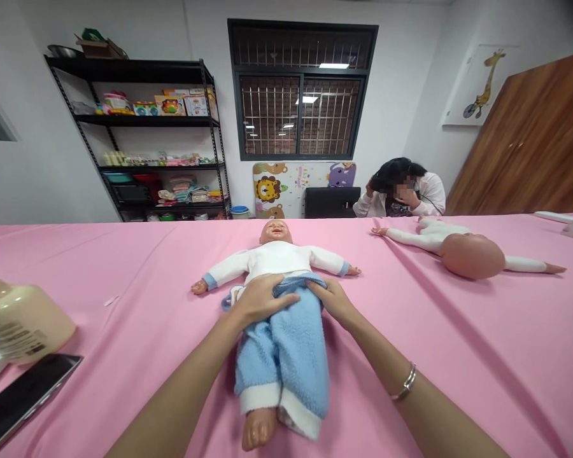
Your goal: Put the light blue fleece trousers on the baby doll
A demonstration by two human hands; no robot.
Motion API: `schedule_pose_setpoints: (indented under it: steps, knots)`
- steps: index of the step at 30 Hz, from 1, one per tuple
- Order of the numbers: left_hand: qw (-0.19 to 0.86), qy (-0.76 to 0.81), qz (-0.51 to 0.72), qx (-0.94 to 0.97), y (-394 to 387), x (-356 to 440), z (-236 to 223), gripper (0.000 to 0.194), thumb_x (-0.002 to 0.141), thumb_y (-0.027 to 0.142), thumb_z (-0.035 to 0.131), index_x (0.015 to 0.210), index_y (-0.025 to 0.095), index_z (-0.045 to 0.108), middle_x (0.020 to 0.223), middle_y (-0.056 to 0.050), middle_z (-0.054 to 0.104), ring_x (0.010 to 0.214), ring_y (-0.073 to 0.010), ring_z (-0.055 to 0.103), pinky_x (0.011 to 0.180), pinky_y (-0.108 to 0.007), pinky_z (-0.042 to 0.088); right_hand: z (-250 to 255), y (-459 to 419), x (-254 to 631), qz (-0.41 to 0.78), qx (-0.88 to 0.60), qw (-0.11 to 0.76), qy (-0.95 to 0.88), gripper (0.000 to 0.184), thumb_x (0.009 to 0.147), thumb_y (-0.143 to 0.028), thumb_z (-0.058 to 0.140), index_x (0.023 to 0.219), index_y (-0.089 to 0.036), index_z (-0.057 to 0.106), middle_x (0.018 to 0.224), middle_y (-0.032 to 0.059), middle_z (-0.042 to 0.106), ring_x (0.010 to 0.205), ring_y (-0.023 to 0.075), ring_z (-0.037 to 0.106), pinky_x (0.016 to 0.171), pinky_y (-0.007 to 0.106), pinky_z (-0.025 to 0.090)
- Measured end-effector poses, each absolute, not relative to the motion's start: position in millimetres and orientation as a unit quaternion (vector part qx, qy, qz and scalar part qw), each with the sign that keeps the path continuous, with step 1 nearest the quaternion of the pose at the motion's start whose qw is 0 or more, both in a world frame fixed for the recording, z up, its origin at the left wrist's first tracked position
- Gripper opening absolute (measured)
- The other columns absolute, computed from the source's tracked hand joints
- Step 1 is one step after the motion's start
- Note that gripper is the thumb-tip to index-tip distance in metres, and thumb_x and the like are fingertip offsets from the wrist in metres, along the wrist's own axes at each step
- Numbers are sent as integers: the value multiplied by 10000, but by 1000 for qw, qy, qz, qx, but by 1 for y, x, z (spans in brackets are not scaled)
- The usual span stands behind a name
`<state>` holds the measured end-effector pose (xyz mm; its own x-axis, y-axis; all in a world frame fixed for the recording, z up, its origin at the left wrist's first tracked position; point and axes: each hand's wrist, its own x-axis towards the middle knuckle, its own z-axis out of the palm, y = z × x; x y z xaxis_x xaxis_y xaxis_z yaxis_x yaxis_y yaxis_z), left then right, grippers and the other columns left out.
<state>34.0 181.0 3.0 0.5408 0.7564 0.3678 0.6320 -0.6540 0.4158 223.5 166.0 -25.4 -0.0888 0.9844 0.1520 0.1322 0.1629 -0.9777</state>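
Note:
A baby doll (275,254) in a white top lies on its back on the pink table cover (124,267), head away from me. It wears fluffy blue trousers (286,356) with white cuffs. My left hand (258,299) lies on the waistband at the doll's belly, fingers closed on the fabric. My right hand (332,299) grips the waistband at the doll's other hip. A bare foot (258,429) sticks out of one trouser leg.
A second doll (468,251) lies at the right. A beige bottle (21,324) and a dark phone (21,397) sit at the left edge. A person (401,191) sits behind the table; a black shelf (153,140) stands against the wall.

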Motion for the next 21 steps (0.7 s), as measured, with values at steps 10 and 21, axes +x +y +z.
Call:
schedule_pose_setpoints:
  steps: [10, 21]
  knots:
    - [166, 383, 302, 857, 183, 39, 1, 149, 828, 239, 453, 836, 189, 593, 825, 4, 608, 772, -156, 532, 707, -244, 384, -31, 165, 217, 425, -477, 490, -592, 423, 705, -551, 577, 710, -128, 562, 662, 0, 527, 607, 102, 443, 570, 229, 370]
    - [152, 455, 287, 829, 182, 39, -2, 201, 832, 397, 463, 846, 201, 501, 763, 13, 584, 712, -171, 536, 634, -246, 363, -27, 163, 220, 443, -397, 474, -650, 378, 682, -398, 670, 961, -144, 636, 948, 52, 641, 871, 196, 577, 766, 299, 462]
